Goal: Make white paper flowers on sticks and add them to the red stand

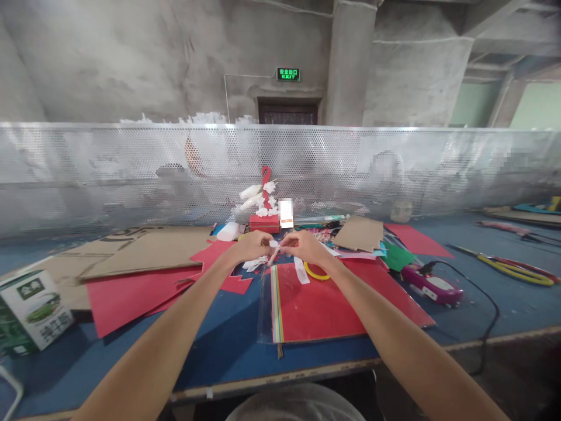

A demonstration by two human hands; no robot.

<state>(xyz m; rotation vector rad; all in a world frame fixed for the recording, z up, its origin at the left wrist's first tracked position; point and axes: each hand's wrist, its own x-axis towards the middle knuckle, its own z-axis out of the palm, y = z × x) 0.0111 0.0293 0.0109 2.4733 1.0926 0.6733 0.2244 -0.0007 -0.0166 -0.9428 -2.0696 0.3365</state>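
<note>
Over the middle of the table, my left hand (253,247) and my right hand (302,243) meet with fingertips pinched close together. Between them is a small white paper piece (274,244), with a thin pale strip hanging below it; its exact shape is too small to make out. White paper scraps (255,264) lie just under my left hand. Below my right hand are a white paper strip (301,271) and yellow scissor handles (316,271), on a plastic-wrapped pack of coloured paper (324,310) with a red top sheet. Behind my hands stands a red stand with white paper flowers (265,202).
Cardboard (144,251) and cut red paper (127,295) cover the left, beside a printed carton (37,310). To the right lie a purple device (432,285) with a black cable and yellow-red pliers (512,269). A perforated metal partition (342,169) runs along the back.
</note>
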